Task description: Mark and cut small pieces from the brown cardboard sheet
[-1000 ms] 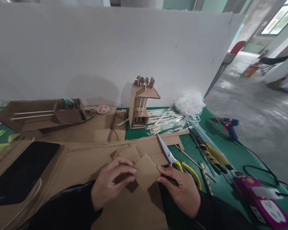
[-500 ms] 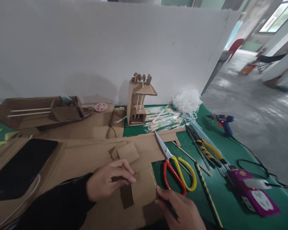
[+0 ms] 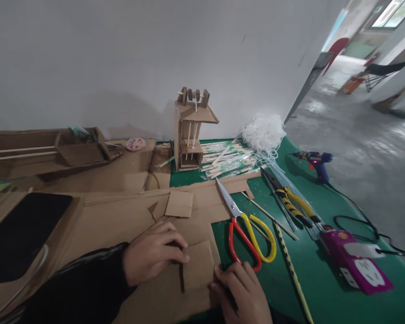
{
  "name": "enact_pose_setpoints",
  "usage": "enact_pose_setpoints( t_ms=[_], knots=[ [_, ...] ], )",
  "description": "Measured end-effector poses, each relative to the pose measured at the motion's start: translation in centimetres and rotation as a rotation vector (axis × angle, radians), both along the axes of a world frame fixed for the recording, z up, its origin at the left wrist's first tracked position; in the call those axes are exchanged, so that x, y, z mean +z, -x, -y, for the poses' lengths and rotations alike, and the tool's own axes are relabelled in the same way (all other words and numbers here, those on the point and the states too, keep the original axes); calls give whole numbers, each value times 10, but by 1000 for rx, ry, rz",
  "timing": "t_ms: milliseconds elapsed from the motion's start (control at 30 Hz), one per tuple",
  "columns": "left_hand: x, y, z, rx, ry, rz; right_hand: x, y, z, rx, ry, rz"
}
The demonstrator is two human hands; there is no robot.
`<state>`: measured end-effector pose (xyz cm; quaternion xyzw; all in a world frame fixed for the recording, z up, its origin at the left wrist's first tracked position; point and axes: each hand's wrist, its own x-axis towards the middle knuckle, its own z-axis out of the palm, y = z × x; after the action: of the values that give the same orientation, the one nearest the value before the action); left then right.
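A small rectangular cardboard piece (image 3: 199, 266) lies between my two hands, just above or on a larger cardboard sheet (image 3: 114, 225); a dark shadow shows along its left side. My left hand (image 3: 157, 252) has its fingers curled, thumb and fingertips at the piece's upper left edge. At the right edge, my right hand (image 3: 245, 290) pinches the piece between thumb and fingers. Beyond my left hand rests a second cardboard square (image 3: 179, 204). Scissors (image 3: 239, 216) with one red and one yellow handle lie open beside my right hand.
Behind stand a cardboard tower (image 3: 190, 135) and a boat-shaped cardboard box (image 3: 47, 153). Wrapped sticks (image 3: 226, 157) and white string (image 3: 263, 134) lie near the wall. Pliers (image 3: 290, 200), a glue gun (image 3: 315, 162) and a purple power strip (image 3: 356, 261) are rightward; a black tablet (image 3: 27, 236) is left.
The cardboard piece between my hands now lies flatter and shows its broad face. My right hand has shifted slightly left. The view has tilted down, and the second square looks turned.
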<state>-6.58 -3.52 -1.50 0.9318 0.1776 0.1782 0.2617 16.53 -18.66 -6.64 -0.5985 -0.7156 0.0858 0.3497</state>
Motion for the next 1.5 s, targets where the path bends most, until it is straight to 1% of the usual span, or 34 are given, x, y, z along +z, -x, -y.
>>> enact_pose_setpoints(
  t_ms=[67,200,400,667,900,1100,1233,1300,1433,1500],
  knots=[
    [2,-1,-1,14,-28,-21,-1,2,2,6,22,-20],
    [3,-2,-4,-3,-14,-48,0,5,4,10,92,-115],
    [1,-1,-5,19,8,-54,4,3,0,-21,192,-78],
    [1,-1,-3,39,2,-20,6,3,0,-16,177,-74],
    [0,0,-2,43,-76,-34,13,-1,-1,24,215,-97],
    [7,0,2,36,-117,-66,15,0,-1,24,199,-89],
    [11,-1,11,43,-131,-104,14,0,-2,26,193,-94],
    [12,-4,20,86,-153,-128,14,0,-1,27,193,-90],
    [12,-10,39,252,-211,-190,12,-1,-1,40,206,-92],
    [13,-13,47,298,-239,-216,11,-1,-1,45,214,-99]
  ],
)
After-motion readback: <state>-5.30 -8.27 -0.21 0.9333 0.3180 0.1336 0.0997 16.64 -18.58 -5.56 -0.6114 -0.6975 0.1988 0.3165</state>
